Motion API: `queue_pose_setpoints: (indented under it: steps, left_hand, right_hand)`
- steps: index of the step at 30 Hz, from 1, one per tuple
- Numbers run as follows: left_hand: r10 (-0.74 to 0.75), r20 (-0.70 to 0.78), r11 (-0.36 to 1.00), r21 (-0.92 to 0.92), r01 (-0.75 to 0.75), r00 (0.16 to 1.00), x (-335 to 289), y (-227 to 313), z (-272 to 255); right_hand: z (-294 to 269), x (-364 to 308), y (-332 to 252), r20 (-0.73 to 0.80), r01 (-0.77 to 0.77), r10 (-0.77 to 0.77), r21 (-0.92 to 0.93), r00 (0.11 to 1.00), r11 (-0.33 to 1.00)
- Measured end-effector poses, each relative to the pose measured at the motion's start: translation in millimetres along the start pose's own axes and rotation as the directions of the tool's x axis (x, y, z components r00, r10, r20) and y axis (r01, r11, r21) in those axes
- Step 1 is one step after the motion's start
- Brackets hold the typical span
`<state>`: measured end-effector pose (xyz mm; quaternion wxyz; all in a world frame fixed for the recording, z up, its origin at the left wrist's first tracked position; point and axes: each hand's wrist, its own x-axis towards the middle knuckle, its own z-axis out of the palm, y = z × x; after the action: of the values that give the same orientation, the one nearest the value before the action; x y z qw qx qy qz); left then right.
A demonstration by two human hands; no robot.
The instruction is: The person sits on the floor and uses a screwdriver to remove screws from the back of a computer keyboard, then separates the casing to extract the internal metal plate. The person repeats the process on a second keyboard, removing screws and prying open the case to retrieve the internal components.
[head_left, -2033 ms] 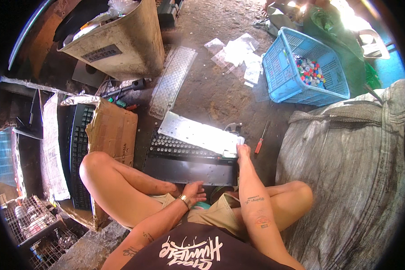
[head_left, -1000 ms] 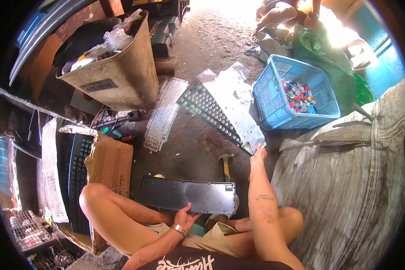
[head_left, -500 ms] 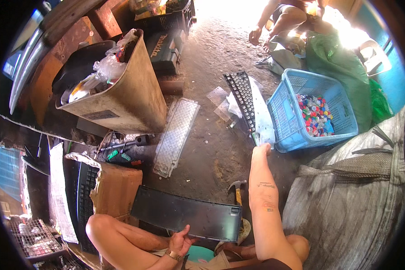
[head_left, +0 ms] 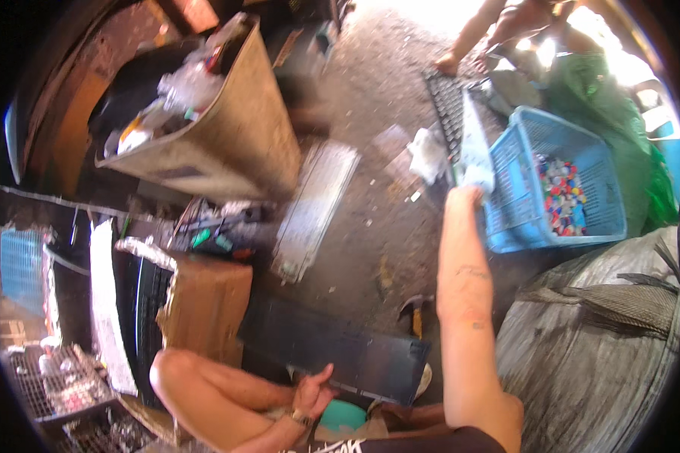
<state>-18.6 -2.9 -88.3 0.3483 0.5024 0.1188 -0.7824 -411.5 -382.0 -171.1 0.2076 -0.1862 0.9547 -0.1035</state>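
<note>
My right arm stretches forward, and my right hand [head_left: 465,195] is closed on the near end of a pale sheet [head_left: 474,143] beside the blue crate. Along that sheet lies a dark strip with rows of round studs [head_left: 447,113], like a keyboard's inside. Another person's hand [head_left: 446,64] touches or nearly touches the strip's far end. My left hand [head_left: 313,392], with a watch at the wrist, is at the near edge of a long black plastic panel [head_left: 340,347] by my legs. Its thumb and fingers look apart, though blurred. Beyond the panel's right end lies a hammer [head_left: 417,313].
The blue crate [head_left: 517,219] holds colourful bottle caps [head_left: 563,196]. A grey woven sack [head_left: 582,347] fills the right side. A tall bin [head_left: 242,136] of plastic waste and a cardboard box [head_left: 208,302] stand left. A pale metal plate [head_left: 317,204] lies on the dirt floor.
The view has shifted, so most things sit further right. The other person's hand has come to the studded strip's far end. My right hand keeps its hold; my left fingers have lifted slightly.
</note>
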Motion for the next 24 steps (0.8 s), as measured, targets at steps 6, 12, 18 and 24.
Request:
queue_pose_setpoints:
  steps: [6,12,18,24]
  left_hand:
    - [0.167,-0.022,0.973,0.168,-0.161,0.986,-5,17,8]
    - [0.31,-0.055,0.917,0.282,-0.283,0.949,-28,32,43]
    - [0.336,0.125,0.749,0.566,-0.346,0.933,-148,91,76]
    - [0.96,0.277,-0.225,0.691,-0.687,-0.037,-306,184,24]
  right_hand:
    - [-12,19,-25,0.207,0.242,-0.213,-0.129,0.955,0.962]
    - [17,89,-20,0.399,-0.409,-0.091,0.884,0.912,-0.226]
    - [2,137,45,0.554,-0.591,-0.333,0.807,0.763,-0.012]
    - [-3,85,123,0.563,-0.483,-0.292,0.821,0.773,0.303]
